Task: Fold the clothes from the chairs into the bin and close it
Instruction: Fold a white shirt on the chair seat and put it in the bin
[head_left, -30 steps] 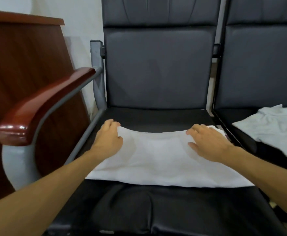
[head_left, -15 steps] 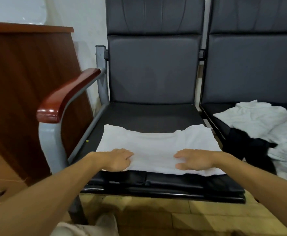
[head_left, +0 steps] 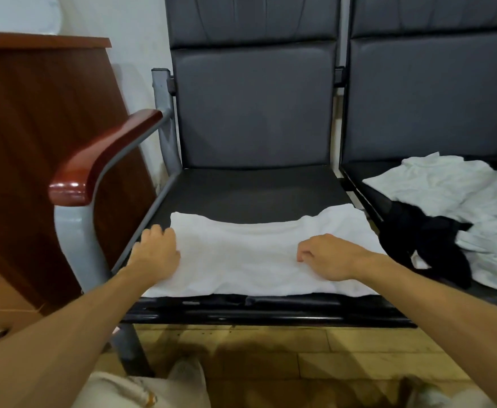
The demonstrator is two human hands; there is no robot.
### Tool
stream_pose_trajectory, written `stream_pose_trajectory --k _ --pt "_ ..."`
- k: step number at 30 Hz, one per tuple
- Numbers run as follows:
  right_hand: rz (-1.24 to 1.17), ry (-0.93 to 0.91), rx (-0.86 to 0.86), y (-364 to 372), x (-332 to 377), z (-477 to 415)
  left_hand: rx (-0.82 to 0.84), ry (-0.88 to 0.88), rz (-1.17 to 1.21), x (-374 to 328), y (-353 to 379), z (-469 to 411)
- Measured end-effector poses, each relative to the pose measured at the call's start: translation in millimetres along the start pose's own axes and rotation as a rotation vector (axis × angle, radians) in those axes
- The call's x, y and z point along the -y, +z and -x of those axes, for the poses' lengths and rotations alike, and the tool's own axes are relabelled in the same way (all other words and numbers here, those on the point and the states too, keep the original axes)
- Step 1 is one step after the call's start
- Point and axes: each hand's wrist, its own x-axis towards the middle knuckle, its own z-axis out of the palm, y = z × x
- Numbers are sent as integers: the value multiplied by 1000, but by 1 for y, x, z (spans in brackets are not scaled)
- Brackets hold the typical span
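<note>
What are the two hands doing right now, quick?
Left hand: curled over the left edge of the white garment, apparently holding it.
Right hand: fingers curled on top of the white garment; an actual grip cannot be told.

Plain white folded garment on black seat; grey backrest; glossy reddish-brown armrest; black garment beside white ones.
</note>
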Motion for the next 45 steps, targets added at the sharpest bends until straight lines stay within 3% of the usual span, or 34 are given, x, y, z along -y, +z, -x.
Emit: stream_pose_trajectory --k 3,8,12,18,23,29,40,42,45 --pt "68 9 0 -1 1 -8 6 -110 -47 2 -1 2" --pt "93 51 -60 0 9 -20 42 -54 -66 -4 -2 1" --pt "3 119 -164 -2 7 -27 86 -106 517 -22 -11 4" --pt "-19 209 -330 -10 -8 -25 244 -408 1501 -42 -32 10" --pt "-38 288 -402 -27 -36 -6 232 -432 1844 -68 -39 13" --pt "-251 411 -501 -35 -84 31 251 -289 1927 -136 -56 18" --pt "-368 472 -589 -35 -138 70 252 31 1534 -256 -57 19" --pt "-365 482 -588 -35 -137 68 320 116 1427 -273 -43 20" --pt "-351 481 -586 -37 -130 63 565 271 1289 -287 -30 28"
